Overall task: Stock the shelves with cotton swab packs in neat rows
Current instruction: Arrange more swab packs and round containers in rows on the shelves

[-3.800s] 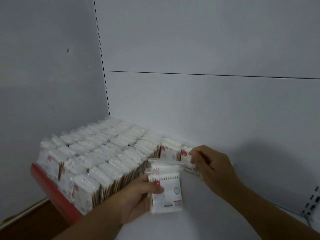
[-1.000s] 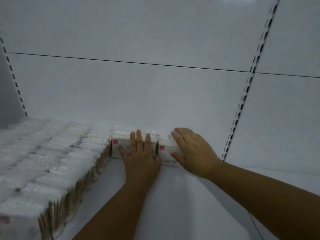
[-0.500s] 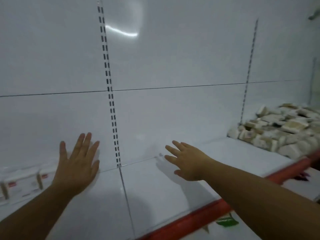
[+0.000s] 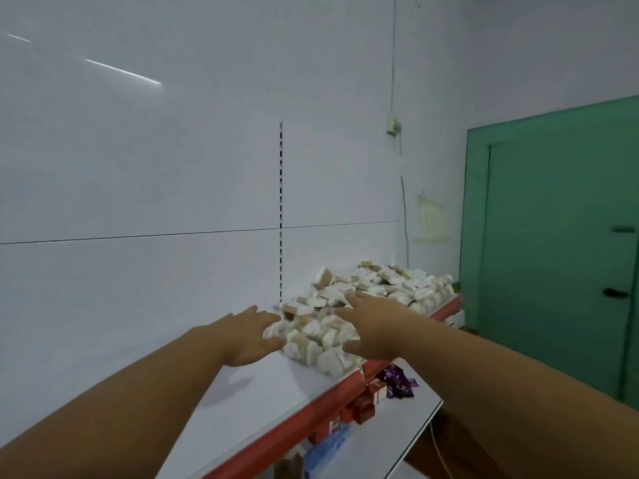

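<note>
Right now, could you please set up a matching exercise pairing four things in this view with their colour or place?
Things:
1. door
2. shelf edge
3. loose pile of packs
4. purple wrapper

Descriptions:
A. red
B. on the lower shelf
C. green
D. on the upper shelf, ahead of both open hands

Pairs: 1-C, 2-A, 3-D, 4-B
</note>
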`<state>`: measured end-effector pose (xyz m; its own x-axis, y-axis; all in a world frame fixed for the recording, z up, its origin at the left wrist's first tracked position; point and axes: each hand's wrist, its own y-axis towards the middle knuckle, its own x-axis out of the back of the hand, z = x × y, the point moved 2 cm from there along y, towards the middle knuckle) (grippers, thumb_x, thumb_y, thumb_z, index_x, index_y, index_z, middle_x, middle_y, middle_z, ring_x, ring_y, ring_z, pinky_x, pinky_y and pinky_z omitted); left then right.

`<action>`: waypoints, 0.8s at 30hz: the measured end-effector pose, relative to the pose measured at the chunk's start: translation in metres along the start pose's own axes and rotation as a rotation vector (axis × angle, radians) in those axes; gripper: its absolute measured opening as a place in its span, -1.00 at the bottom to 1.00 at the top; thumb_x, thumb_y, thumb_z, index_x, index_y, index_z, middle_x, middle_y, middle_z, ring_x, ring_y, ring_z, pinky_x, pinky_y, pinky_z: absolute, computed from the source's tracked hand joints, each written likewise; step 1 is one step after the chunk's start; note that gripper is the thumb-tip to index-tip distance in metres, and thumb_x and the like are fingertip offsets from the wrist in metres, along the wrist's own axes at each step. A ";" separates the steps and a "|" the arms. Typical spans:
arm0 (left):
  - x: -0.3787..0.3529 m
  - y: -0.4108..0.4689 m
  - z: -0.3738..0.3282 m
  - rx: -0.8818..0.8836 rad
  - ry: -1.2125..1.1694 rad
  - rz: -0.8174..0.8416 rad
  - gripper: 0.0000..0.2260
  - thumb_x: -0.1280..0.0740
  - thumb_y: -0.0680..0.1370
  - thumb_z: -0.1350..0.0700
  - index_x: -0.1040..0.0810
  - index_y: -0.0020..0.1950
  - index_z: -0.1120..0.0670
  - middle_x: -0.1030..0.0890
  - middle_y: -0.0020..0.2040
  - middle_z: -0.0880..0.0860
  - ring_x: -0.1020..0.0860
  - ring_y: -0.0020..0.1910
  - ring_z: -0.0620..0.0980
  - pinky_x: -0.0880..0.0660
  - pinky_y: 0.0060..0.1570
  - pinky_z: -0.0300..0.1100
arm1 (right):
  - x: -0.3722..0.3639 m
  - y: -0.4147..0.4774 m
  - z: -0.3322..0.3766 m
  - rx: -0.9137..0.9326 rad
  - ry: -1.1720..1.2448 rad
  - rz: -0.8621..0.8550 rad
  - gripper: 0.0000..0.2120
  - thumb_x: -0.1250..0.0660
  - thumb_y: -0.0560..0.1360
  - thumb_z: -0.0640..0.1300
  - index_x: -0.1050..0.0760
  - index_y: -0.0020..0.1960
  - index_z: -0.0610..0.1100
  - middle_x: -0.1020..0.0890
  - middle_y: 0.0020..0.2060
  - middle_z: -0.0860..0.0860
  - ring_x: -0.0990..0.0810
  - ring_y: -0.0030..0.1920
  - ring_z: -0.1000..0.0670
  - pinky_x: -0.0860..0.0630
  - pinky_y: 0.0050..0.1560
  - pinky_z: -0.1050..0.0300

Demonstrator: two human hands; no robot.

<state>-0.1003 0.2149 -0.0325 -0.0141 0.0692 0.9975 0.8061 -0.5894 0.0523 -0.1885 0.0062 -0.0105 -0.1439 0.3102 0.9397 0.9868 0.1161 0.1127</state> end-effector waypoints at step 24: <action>-0.011 0.452 -0.106 -0.212 0.103 0.036 -0.41 -0.07 0.61 -0.24 -0.06 0.57 -0.02 -0.01 0.60 -0.01 0.18 0.56 0.01 0.09 0.51 0.09 | -0.110 0.175 -0.329 -0.251 0.059 0.028 -0.45 -0.18 0.57 0.17 -0.21 0.49 0.00 -0.37 0.41 -0.02 -0.34 0.38 -0.06 -0.31 0.33 0.02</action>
<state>0.2014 -0.1374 -0.0150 -0.0561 -0.0310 0.9979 0.6649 -0.7468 0.0142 0.0243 -0.3183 0.0121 -0.1190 0.2536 0.9600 0.9790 -0.1314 0.1560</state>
